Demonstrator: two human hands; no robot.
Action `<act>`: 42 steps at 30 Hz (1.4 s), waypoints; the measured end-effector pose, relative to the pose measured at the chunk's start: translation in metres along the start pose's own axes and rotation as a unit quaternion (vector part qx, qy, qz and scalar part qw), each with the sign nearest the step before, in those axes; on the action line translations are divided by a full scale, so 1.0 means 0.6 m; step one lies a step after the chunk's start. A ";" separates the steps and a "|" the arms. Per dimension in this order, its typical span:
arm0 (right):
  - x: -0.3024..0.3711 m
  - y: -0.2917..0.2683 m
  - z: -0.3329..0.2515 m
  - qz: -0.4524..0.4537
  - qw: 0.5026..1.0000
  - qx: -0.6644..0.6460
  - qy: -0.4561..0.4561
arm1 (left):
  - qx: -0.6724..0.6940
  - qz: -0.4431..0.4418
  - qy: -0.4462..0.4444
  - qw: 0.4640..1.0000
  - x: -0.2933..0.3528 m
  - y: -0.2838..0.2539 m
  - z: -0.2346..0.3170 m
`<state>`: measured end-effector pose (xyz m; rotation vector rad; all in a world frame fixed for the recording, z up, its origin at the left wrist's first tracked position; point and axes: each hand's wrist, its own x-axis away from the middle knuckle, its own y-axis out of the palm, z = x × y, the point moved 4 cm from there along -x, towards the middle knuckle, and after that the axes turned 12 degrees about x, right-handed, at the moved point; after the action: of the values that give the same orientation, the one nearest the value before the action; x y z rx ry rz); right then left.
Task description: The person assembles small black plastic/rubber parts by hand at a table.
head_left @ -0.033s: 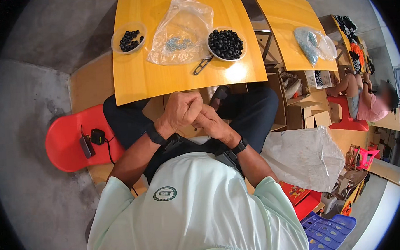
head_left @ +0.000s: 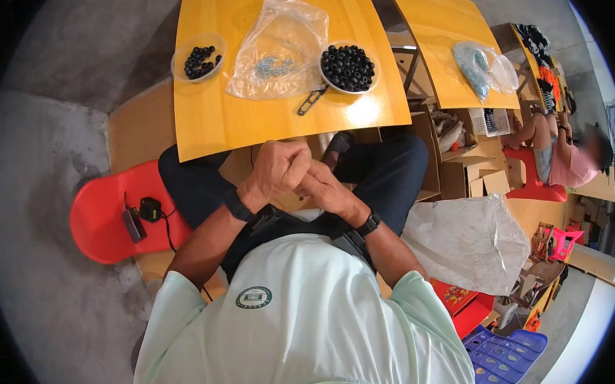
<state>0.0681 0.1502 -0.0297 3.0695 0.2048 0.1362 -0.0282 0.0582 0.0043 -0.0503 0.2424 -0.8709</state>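
Note:
Close together in front of my lap, just short of the table's near edge, are both my hands. My left hand (head_left: 280, 169) is closed, its curled fingers meeting the right hand. My right hand (head_left: 327, 188) is closed too, lower and a little to the right. Whatever the fingers may hold is hidden. Beyond them on the yellow table (head_left: 248, 129) lies a small black cutter-like tool (head_left: 310, 101). Near it stands a tub of black beads (head_left: 347, 69). A clear plastic bag (head_left: 278, 37) with small bluish pieces (head_left: 274, 67) lies left of that, then a tub with fewer black beads (head_left: 202, 62).
A red stool (head_left: 104, 220) at my left carries a black adapter (head_left: 134, 224) and cable. On the right are a second yellow table (head_left: 438, 39), cardboard boxes (head_left: 484, 183), a whitish sack (head_left: 467, 243) and a blue plastic seat (head_left: 504, 359). A person (head_left: 570, 157) sits farther right.

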 end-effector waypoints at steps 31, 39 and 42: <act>-0.009 -0.023 -0.018 0.000 0.938 -0.344 0.043 | 0.158 0.063 -0.061 0.983 -0.001 -0.009 -0.023; -0.006 -0.038 -0.021 0.005 0.922 -0.387 -0.020 | -0.044 0.153 -0.071 0.985 -0.001 -0.082 -0.077; -0.009 -0.032 -0.030 0.037 0.907 -0.418 -0.017 | -0.174 0.192 -0.028 0.965 -0.013 -0.118 -0.125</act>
<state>0.0584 0.1693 -0.0137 2.2163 0.0118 0.1304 -0.1033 0.0227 -0.0568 -0.3449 0.3373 -0.4323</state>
